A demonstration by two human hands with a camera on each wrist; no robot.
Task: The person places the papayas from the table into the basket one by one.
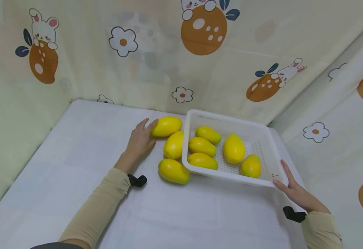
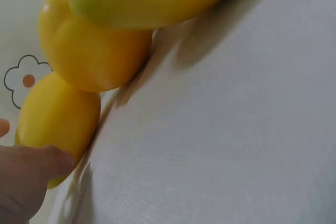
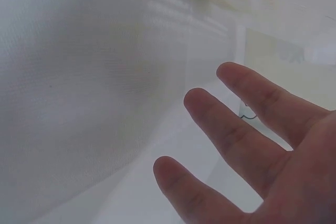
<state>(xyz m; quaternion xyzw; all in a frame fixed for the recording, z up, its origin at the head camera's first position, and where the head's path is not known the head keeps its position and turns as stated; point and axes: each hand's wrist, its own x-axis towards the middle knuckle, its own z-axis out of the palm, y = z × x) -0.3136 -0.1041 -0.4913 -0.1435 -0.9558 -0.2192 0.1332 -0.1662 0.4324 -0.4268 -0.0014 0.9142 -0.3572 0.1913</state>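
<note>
Three yellow mangoes lie on the white table left of the basket: a back mango (image 1: 166, 126), a middle mango (image 1: 174, 145) and a front mango (image 1: 173, 171). My left hand (image 1: 139, 140) is at the left end of the back one, fingers spread loosely. In the left wrist view its thumb (image 2: 55, 161) overlaps that mango (image 2: 63, 114). At the front right corner of the white plastic basket (image 1: 231, 179), my right hand (image 1: 298, 192) holds the rim between thumb and forefinger. Its other fingers (image 3: 231, 135) stretch out straight in the right wrist view.
Inside the basket are several mangoes, three of them lined up along its left wall (image 1: 202, 146). The basket's left edge overlaps the middle mango. Patterned curtains (image 1: 156, 69) enclose the table (image 1: 75, 145) at the back and sides.
</note>
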